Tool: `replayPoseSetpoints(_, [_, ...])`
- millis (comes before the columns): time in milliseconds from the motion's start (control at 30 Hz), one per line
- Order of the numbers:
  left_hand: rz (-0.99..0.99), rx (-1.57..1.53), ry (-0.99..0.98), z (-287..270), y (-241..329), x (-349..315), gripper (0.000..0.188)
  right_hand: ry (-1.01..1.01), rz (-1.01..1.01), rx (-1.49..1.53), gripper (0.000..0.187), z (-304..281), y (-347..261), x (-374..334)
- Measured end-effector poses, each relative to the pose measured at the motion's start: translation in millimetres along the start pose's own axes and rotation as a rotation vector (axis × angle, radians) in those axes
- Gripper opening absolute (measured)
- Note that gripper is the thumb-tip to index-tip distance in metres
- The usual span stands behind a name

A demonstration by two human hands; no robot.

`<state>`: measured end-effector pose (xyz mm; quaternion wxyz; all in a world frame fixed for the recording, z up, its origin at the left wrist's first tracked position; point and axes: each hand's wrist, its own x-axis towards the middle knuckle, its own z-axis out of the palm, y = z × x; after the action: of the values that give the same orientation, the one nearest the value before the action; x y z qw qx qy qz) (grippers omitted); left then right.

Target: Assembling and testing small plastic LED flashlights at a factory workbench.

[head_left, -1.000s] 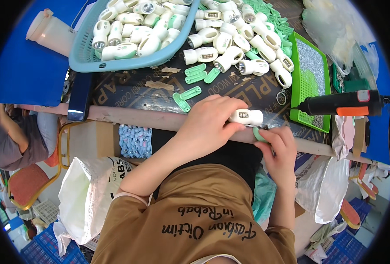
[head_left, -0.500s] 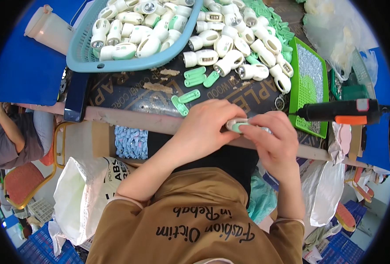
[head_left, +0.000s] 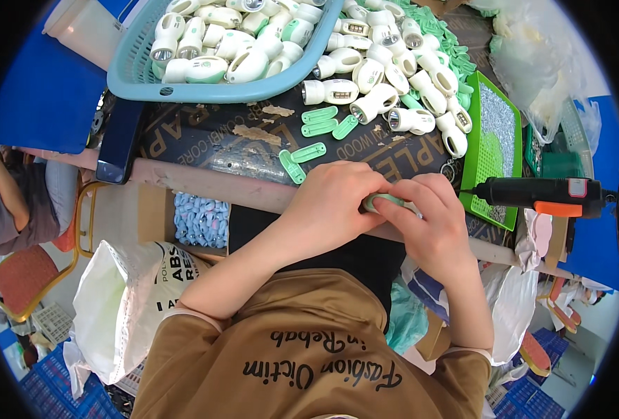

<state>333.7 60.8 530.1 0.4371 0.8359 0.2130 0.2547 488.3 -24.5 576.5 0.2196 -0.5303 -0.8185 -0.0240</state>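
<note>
At the near edge of the table, my left hand [head_left: 339, 197] and my right hand [head_left: 431, 218] are closed together on a small white-and-green flashlight [head_left: 382, 201]. My right thumb presses along its green cover, while the fingers hide most of the white body. Just beyond my left hand lie loose green covers [head_left: 308, 152], with several more near the flashlight pile. Finished-looking and open white flashlights [head_left: 373, 100] are heaped farther back, some with the battery slot showing.
A blue basket [head_left: 204, 92] full of flashlights stands at the back left. On the right are a green tray [head_left: 471, 157] of small metal parts and a black electric screwdriver [head_left: 536, 192] pointing inward. A dark phone-like object [head_left: 119, 150] lies at the left edge.
The green cover now sits under my right thumb and hides the white body that showed before. My hands stay close together; the whole view has shifted slightly.
</note>
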Motion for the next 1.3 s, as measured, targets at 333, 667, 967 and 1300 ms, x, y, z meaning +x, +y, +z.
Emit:
replayPoseSetpoints(333, [0.027, -0.003, -0.011, -2.4, 3.4, -0.8, 0.025, 0.043, 0.141, 0.238, 0.027, 11.6, 10.5, -20.8])
replayPoseSetpoints(667, [0.097, -0.025, 0.015, 1.0, 8.3, -0.6, 0.026, 1.23, 0.351, 0.195, 0.042, -9.1, 33.7, -74.6])
replayPoseSetpoints(967, [0.271, 0.113, 0.028, 4.5, -1.9, -5.2, 0.02, 0.662, 0.493, 0.953, 0.079, -69.3, 61.4, -67.1])
replayPoseSetpoints(1300, [0.309, 0.156, 0.045, 8.4, 1.8, -2.9, 0.021, 0.684, 0.336, 1.165, 0.051, -59.1, 64.9, -71.5])
